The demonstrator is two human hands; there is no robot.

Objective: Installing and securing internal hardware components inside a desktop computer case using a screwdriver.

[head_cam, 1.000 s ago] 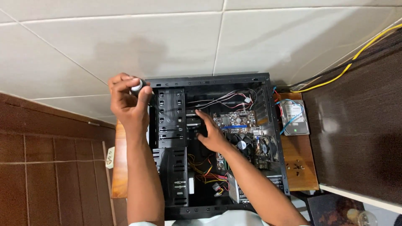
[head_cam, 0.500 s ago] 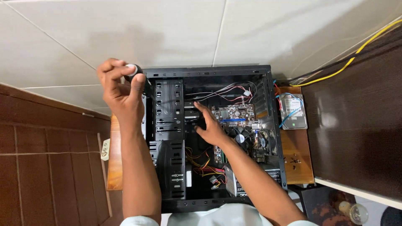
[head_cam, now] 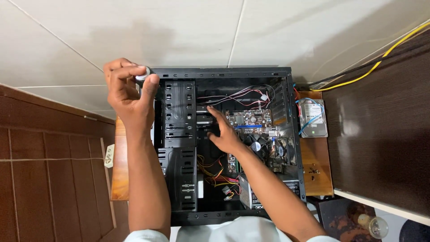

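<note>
An open black computer case [head_cam: 224,72] lies on a small wooden table [head_cam: 319,170], its inside facing me. My left hand [head_cam: 127,94] is at the case's top left corner, fingers closed on a small light-coloured object [head_cam: 142,75] that I cannot identify. My right hand [head_cam: 224,132] reaches inside the case, fingers spread on a dark part just left of the motherboard [head_cam: 251,118]. The metal drive cage [head_cam: 178,112] stands between my two hands. What lies under my right palm is hidden.
A hard drive [head_cam: 312,117] with blue cables lies on the table to the right of the case. Yellow and black cables [head_cam: 371,67] run along the wall. Coloured wires [head_cam: 215,172] bunch near the power supply. A white socket [head_cam: 109,155] hangs at the left.
The view has drifted down and right a little. My left hand has turned slightly at the case corner. My right hand has stayed at the same spot inside the case.
</note>
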